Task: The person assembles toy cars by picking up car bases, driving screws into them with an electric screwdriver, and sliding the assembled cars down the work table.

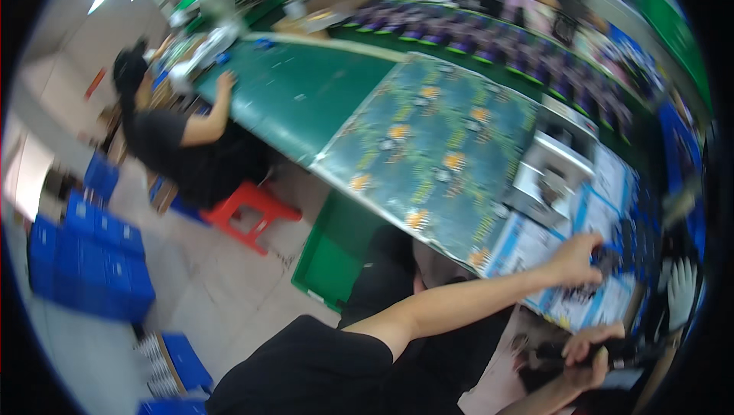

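Note:
My left hand (575,260) reaches out over the right end of the worktable, fingers curled at a small dark piece (606,260) beside a stack of dark parts. Blur hides what kind of piece it is. Lower down, off the table's near right edge, my right hand (592,355) is closed around a dark object (552,351), whose shape is smeared. Under the left hand lies a blue and white printed sheet (520,243). A white metal machine (547,182) stands just beyond that hand.
Patterned covering (436,155) and green tabletop (313,82) stretch leftward. Behind runs a row of purple-black items with lime edges (482,44). A person (172,124) sits by a red stool (248,212). A green crate (329,254), blue boxes (92,254) and a white glove (680,292) also show.

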The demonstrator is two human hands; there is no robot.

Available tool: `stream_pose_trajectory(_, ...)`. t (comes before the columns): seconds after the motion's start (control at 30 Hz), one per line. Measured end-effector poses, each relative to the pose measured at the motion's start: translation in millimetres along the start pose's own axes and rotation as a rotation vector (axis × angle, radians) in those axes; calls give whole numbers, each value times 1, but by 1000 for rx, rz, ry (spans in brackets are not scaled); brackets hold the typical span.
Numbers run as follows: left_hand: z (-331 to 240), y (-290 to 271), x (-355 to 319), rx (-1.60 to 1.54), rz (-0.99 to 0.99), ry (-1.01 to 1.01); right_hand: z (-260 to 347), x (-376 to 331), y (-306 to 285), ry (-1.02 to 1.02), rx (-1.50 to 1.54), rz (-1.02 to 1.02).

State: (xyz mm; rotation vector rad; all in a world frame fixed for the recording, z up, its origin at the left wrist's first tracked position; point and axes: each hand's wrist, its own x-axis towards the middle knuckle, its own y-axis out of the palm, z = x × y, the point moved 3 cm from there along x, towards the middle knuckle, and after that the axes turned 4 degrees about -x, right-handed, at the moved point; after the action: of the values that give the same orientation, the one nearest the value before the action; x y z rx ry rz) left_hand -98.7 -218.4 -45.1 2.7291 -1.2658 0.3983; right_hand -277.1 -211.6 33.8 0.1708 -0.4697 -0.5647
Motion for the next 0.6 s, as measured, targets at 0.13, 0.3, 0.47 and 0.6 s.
stream_pose_trajectory(0.13,-43,-124,-51,-146,-69,-10,4,43,3,-40,87,176)
stream_pose_trajectory(0.3,-44,-218,-92,-1062,-330,-89,-19,112,18,-206,-74,89)
stream_pose_trajectory(0.47,-16,-235,-94,-910,-426,-142,-58,170,70,-262,29,62)
stream_pose_trajectory(0.6,-12,-239,-98,-984,-417,-196,-74,179,90,-343,-148,14)
